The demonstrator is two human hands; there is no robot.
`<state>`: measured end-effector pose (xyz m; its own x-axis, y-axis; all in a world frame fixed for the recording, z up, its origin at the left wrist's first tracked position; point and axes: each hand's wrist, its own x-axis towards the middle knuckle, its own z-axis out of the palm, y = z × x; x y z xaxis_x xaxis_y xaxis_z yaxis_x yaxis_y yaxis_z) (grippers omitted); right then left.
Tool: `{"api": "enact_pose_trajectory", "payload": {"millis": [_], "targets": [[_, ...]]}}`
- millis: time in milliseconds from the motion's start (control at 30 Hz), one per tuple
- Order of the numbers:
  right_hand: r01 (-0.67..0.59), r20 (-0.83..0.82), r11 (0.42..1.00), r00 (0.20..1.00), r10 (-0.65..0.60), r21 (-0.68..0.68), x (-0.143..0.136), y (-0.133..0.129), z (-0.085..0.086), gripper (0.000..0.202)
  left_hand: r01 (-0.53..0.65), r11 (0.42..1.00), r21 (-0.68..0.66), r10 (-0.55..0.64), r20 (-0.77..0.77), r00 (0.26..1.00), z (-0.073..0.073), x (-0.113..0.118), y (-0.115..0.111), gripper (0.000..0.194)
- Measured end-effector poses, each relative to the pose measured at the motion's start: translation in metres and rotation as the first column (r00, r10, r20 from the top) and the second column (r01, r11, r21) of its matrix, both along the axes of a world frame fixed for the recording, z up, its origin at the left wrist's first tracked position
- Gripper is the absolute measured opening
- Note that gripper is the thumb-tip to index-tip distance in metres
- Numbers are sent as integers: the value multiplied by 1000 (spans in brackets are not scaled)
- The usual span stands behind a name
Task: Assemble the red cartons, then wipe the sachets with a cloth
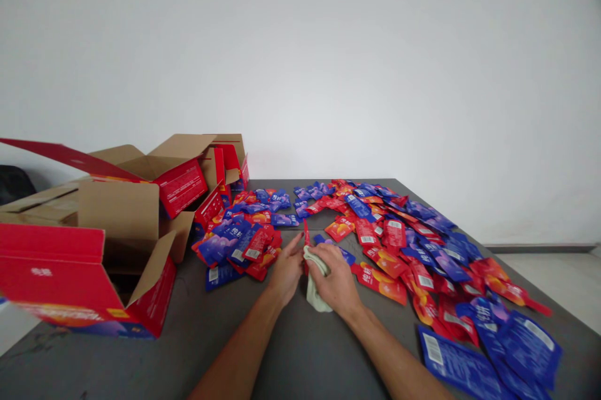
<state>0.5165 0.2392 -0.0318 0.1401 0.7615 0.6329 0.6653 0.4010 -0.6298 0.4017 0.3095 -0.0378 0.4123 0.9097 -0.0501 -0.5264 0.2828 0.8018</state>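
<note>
My left hand [287,271] is closed around a red pouch [307,236], which stands upright and edge-on between my hands. My right hand [337,278] grips a folded pale green cloth [318,301], pressing it against the pouch from the right. Most of the pouch is hidden by my fingers and the cloth. Just beyond my right hand, a blue pouch [347,256] lies partly covered. To the left is a pile of red and blue pouches [241,240], and an orange-red pouch [381,283] lies close on the right.
A large spread of red and blue pouches [432,256] covers the right side of the dark table [305,362]. An open red carton [61,275] stands at the front left, with more open cartons [183,187] behind it. A white wall [319,62] rises beyond the table.
</note>
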Motion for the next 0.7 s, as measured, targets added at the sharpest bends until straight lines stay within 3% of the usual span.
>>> {"api": "enact_pose_trajectory", "payload": {"millis": [133,233,333,500,600,700], "targets": [[-54,73,998,996,57,-38,-4,-1,-3,27,39,999,16,-40,94,995,2,1,0,32],[-72,136,996,988,79,-50,-3,-1,-4,27,57,998,41,-61,97,993,2,-2,2,28],[28,150,1000,988,-26,-10,6,2,-2,26,102,992,77,-107,52,993,0,-6,2,33],[248,126,965,958,-257,84,30,7,2,27,297,952,74,-294,-47,955,-1,-5,-6,36],[203,146,976,966,-212,73,30,6,3,28,294,952,89,-292,-35,956,0,-3,-8,37],[56,183,998,981,-59,24,15,1,6,28,276,956,97,-277,0,961,4,-3,-6,34]]}}
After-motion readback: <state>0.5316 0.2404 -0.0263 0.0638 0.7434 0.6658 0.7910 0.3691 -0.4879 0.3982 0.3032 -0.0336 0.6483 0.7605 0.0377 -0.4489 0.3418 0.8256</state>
